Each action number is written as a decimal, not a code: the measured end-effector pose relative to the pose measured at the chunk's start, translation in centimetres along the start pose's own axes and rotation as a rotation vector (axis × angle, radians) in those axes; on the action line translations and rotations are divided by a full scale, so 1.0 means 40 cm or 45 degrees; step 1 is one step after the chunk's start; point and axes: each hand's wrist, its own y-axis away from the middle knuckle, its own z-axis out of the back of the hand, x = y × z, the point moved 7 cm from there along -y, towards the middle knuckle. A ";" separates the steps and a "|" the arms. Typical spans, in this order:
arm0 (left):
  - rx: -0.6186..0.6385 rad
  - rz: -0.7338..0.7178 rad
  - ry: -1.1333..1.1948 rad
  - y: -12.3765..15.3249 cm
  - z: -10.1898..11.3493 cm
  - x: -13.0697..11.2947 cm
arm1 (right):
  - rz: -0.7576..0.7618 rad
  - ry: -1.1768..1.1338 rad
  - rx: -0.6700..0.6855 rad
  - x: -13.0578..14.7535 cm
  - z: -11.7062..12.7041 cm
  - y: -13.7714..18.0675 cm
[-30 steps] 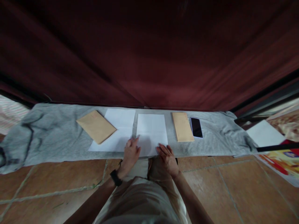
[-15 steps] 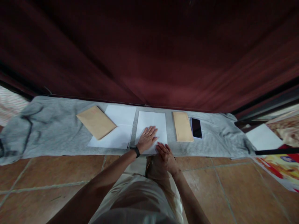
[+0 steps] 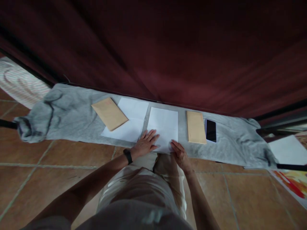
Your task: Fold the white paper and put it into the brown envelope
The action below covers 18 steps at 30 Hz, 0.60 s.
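Observation:
A white sheet of paper lies on a grey cloth spread on the tiled floor. My left hand, fingers stretched out flat, rests on the sheet's near left corner. My right hand lies flat at the sheet's near right edge, fingers extended. A second white sheet lies to the left with a brown envelope partly over it. Another brown envelope lies right of the middle sheet, beside a black phone.
A dark red curtain hangs behind the cloth. A striped fabric shows at the far left. At the right lie a white sheet, a dark bar and a colourful printed sheet. Brown floor tiles surround my knees.
My left hand went forward onto the middle of the sheet, then drew back to its near left corner. My right hand stayed at the near edge. The view shifted so everything sits further right.

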 end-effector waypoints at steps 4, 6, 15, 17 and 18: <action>0.045 -0.118 -0.026 0.044 0.005 -0.034 | -0.042 -0.037 -0.033 -0.026 0.005 0.002; 0.052 -0.119 -0.050 0.052 0.005 -0.044 | -0.050 -0.050 -0.045 -0.038 0.006 0.001; 0.087 -0.058 -0.114 0.044 0.001 -0.064 | -0.066 -0.068 -0.118 -0.075 0.009 -0.010; 0.090 -0.060 -0.093 0.043 0.003 -0.063 | -0.080 -0.061 -0.133 -0.080 0.008 -0.012; 0.090 -0.062 -0.077 0.043 0.006 -0.060 | -0.089 -0.057 -0.137 -0.082 0.007 -0.012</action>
